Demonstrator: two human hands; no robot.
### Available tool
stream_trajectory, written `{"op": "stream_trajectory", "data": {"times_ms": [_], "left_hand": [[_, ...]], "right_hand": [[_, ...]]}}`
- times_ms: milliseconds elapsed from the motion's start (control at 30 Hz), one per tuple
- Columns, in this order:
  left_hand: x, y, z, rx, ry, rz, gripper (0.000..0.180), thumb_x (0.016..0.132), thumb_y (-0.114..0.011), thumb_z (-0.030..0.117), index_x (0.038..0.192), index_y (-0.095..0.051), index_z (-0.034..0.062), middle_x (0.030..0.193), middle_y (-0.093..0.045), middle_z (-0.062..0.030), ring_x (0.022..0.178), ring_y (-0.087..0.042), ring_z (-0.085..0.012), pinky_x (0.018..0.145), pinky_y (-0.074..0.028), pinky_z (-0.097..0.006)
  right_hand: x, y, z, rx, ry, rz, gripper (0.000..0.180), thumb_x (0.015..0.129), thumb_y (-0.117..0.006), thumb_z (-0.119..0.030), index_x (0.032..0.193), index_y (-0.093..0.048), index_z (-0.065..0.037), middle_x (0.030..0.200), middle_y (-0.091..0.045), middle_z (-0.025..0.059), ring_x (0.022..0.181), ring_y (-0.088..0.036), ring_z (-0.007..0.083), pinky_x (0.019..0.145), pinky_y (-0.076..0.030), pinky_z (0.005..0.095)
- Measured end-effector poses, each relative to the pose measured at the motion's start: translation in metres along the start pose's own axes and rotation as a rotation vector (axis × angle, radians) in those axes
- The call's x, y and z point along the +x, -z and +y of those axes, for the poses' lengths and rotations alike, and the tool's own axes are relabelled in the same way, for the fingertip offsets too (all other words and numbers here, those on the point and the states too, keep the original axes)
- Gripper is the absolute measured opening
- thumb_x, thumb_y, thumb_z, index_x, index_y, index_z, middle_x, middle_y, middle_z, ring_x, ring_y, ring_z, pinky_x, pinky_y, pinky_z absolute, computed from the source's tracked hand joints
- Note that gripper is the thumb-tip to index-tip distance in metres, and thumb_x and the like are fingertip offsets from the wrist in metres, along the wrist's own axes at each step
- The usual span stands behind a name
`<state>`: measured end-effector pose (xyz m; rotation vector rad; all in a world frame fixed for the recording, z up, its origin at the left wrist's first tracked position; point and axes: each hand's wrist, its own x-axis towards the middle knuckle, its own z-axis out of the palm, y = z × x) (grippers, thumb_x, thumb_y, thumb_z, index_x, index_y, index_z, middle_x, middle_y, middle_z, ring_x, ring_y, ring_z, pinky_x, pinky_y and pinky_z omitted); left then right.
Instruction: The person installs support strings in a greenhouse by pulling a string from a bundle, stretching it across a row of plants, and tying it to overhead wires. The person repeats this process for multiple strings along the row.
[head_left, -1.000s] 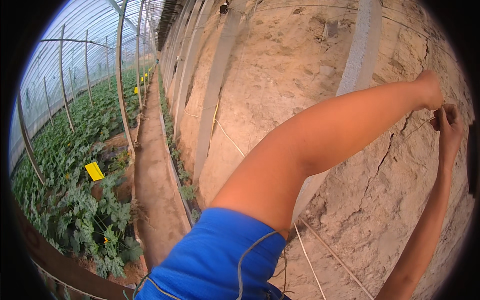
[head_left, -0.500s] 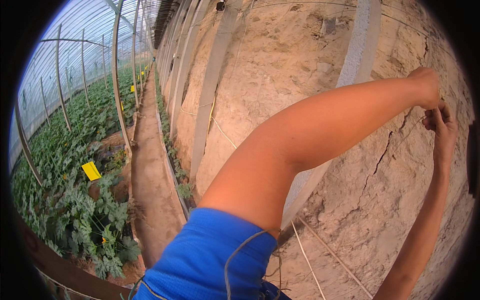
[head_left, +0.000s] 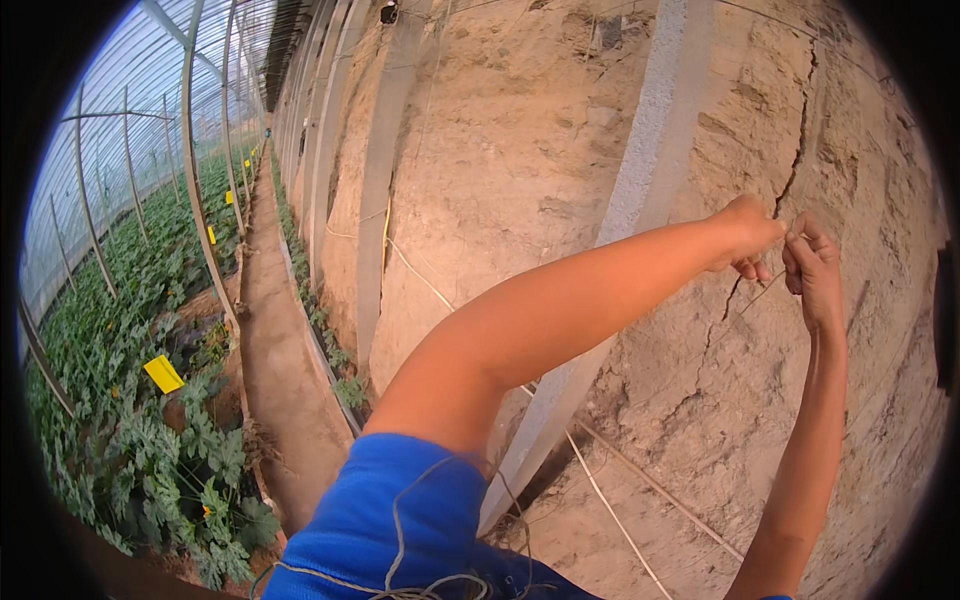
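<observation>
Both my arms are raised to a cracked earthen wall [head_left: 520, 150]. My left hand [head_left: 748, 232] is closed, with its fingers pinched on a thin twine [head_left: 762, 292] close to the wall. My right hand [head_left: 815, 268] is just to its right, fingers curled on the same twine, which runs a short way between the two hands and trails down to the left. More loose twine [head_left: 432, 520] lies over my blue sleeve [head_left: 400, 520] at the bottom of the view.
A grey concrete post [head_left: 640, 170] slants up the wall beside my hands. Thin wires [head_left: 610, 500] run along the wall's base. To the left are a dirt path [head_left: 275, 350], leafy crop rows [head_left: 130, 400] with yellow cards [head_left: 163, 373], and greenhouse arch poles [head_left: 195, 170].
My head has turned, so both hands sit lower and further left in the picture. They stay together on the twine at the wall.
</observation>
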<state>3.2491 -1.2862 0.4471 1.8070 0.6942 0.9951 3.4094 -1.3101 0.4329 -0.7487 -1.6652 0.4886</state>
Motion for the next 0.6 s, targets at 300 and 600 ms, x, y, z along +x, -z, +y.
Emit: {"op": "stream_trajectory", "data": {"times_ms": [300, 600], "left_hand": [[-0.072, 0.004, -0.064, 0.613, -0.464, 0.118, 0.024, 0.098, -0.044, 0.014, 0.112, -0.055, -0.0011, 0.062, -0.058, -0.0091, 0.060, -0.062, -0.0212, 0.056, -0.048, -0.036], [-0.181, 0.058, -0.160, 1.448, -0.036, -0.224, 0.023, 0.076, -0.053, 0.007, 0.097, -0.057, -0.0029, 0.069, -0.064, -0.0236, 0.063, -0.065, -0.0396, 0.062, -0.052, -0.051]], "right_hand": [[0.000, -0.041, 0.010, 0.545, -0.177, -0.012, 0.013, 0.095, -0.055, -0.019, 0.091, -0.053, -0.008, 0.062, -0.048, -0.0004, 0.047, -0.035, 0.0062, 0.045, -0.029, 0.0227], [0.022, -0.086, 0.058, 0.640, -0.205, 0.013, 0.018, 0.097, -0.051, -0.017, 0.098, -0.059, 0.000, 0.069, -0.056, 0.0029, 0.049, -0.046, 0.0076, 0.047, -0.037, 0.0235]]}}
